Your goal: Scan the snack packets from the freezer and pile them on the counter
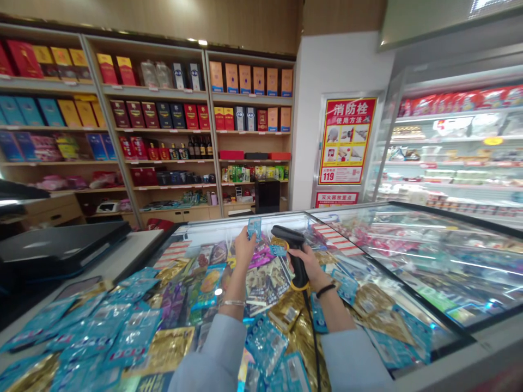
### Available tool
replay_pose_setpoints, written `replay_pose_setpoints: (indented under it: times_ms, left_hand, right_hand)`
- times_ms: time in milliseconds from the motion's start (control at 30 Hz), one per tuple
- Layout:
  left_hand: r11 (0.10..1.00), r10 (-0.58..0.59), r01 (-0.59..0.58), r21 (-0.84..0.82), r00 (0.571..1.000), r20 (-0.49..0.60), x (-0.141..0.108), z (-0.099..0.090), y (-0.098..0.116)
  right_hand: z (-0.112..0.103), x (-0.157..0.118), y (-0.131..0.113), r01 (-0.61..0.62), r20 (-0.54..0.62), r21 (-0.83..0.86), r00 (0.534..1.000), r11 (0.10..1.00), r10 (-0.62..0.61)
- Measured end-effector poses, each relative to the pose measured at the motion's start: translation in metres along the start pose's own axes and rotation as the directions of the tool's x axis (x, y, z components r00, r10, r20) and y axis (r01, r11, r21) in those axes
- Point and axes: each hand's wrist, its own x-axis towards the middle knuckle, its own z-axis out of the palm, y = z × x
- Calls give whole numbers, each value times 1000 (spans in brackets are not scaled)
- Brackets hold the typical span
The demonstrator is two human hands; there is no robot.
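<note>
My left hand (245,249) pinches a small blue packet (254,227) upright by its lower edge. My right hand (307,265) is wrapped around the grip of a black handheld barcode scanner (295,256) with yellow trim. The scanner's head points left towards the packet, close to it. A black cable (314,343) hangs from the scanner down past my right forearm. Below both hands, a glass-topped chest freezer (425,256) holds heaps of blue, gold and purple foil packets (265,343).
Wooden shelves of boxed and bottled goods (163,114) fill the back wall. A red and yellow fire hydrant notice (347,140) hangs on the white pillar. A refrigerated display case (453,147) stands at right. A grey counter (131,256) with a dark device runs along the left.
</note>
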Motion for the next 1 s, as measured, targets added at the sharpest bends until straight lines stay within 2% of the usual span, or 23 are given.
replay_pose_setpoints:
  times_ms: [167,300,467,1000]
  left_hand:
    - [988,-68,75,133,996,-61,4,-20,-1]
    - [951,-129,171,258,977,-172,6,-42,1]
    - [923,-160,230,310,959,-234,8,-61,4]
    - [924,-157,218,315,966,-208,8,-60,1]
  right_hand:
    - [3,-4,-5,19,-14,-53,1000,998,-20]
    - [6,-8,-10,35,19,-46,999,998,-34]
    - [8,-10,-13,41,55,-54,998,998,-38]
    - [7,-9,-10,41,96,-37,995,998,-38]
